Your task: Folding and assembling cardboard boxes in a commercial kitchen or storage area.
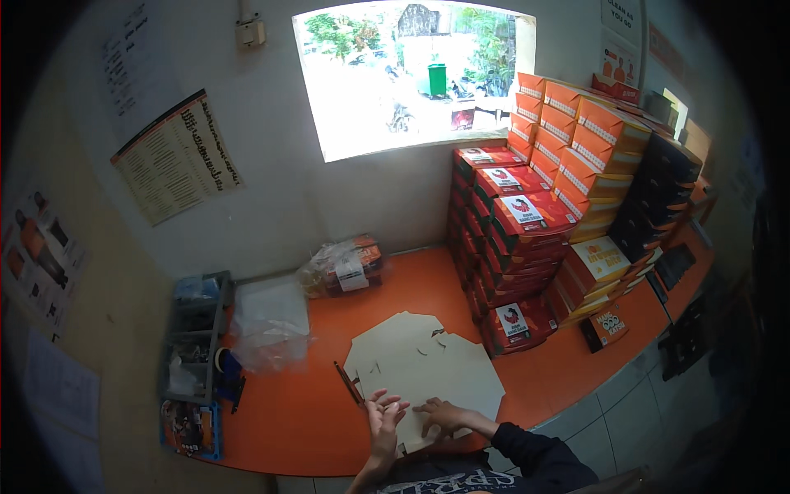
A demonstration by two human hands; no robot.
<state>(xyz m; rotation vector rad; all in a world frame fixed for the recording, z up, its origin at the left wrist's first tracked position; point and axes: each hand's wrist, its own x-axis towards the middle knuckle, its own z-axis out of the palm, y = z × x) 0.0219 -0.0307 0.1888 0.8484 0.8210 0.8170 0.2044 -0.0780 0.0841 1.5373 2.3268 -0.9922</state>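
Observation:
A flat, unfolded cardboard box blank [424,362], pale side up with small cut slits, lies on the orange table [288,412] right before me. My left hand [384,416] is over its near left edge, palm turned partly up, fingers apart and holding nothing. On the near part of the blank rests my right hand [443,417], palm down with its fingers spread on the surface. Whether more blanks lie beneath this one I cannot tell. A dark pen-like stick [346,382] lies along the blank's left side.
Red boxes [527,222] stand in tall stacks at the right, beside orange-yellow boxes [592,156] and dark boxes [658,193]. A plastic-wrapped bundle [350,267] sits against the wall. At the left are a clear plastic bag [271,329], a grey compartment tray [193,329] and a tape roll [224,362].

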